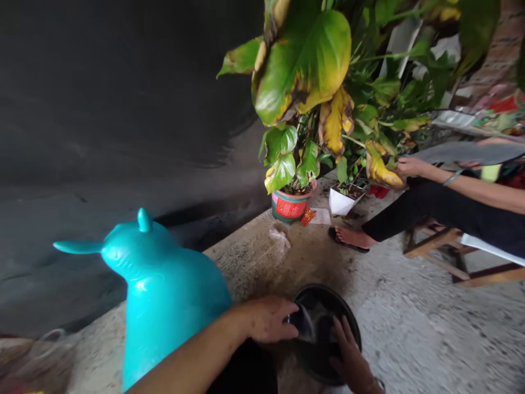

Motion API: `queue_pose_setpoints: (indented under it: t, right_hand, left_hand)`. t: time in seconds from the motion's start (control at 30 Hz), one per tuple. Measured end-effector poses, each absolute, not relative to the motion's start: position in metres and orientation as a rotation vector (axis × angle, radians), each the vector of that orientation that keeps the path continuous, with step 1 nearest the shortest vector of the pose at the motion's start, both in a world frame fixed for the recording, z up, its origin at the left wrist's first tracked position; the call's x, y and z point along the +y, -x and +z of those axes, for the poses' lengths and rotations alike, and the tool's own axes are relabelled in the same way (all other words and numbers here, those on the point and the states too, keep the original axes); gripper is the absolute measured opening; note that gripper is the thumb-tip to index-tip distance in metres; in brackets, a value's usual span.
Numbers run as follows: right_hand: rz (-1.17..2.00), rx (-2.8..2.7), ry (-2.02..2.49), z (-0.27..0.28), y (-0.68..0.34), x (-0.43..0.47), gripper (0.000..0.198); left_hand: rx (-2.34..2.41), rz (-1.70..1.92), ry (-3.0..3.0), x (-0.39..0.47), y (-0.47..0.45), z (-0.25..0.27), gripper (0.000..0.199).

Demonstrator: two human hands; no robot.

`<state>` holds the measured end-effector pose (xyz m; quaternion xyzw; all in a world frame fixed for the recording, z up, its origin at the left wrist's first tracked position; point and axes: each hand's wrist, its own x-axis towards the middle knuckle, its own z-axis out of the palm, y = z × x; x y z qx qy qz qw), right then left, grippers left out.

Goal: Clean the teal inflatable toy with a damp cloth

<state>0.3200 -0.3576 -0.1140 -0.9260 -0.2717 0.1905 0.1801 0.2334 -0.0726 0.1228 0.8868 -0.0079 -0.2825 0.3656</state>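
Observation:
A black round basin [350, 320] sits on the concrete ground at the bottom centre. My left hand [268, 318] grips its left rim, fingers curled over the edge. My right hand [349, 358] reaches inside the basin, fingers spread against the dark wet interior; whether it holds anything is unclear. A shiny wet patch shows between the two hands.
A teal animal-shaped plastic toy [164, 290] stands at my left. A leafy plant in a red-green pot [290, 205] and a white pot [342, 201] stand ahead. A seated person's foot [353, 237] and arm [451, 180] are at right, beside a wooden chair [435, 241].

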Motion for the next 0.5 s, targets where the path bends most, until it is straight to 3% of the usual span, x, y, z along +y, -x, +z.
queue_pose_setpoints:
  t: [0.17,0.3,0.5]
  right_hand:
    - [0.751,-0.830,2.908,-0.122,-0.339,-0.315,0.082]
    - [0.886,-0.679,2.993,-0.158,-0.344,-0.293,0.079]
    - [0.999,-0.655,2.977,-0.202,-0.314,-0.282,0.048]
  left_hand:
    - [0.028,-0.638,-2.231,-0.070,-0.234,0.133,0.050]
    - [0.090,-0.691,-2.221,-0.069,-0.233,0.139,0.053]
    - [0.168,-0.666,-2.182,-0.066,-0.233,0.137,0.051]
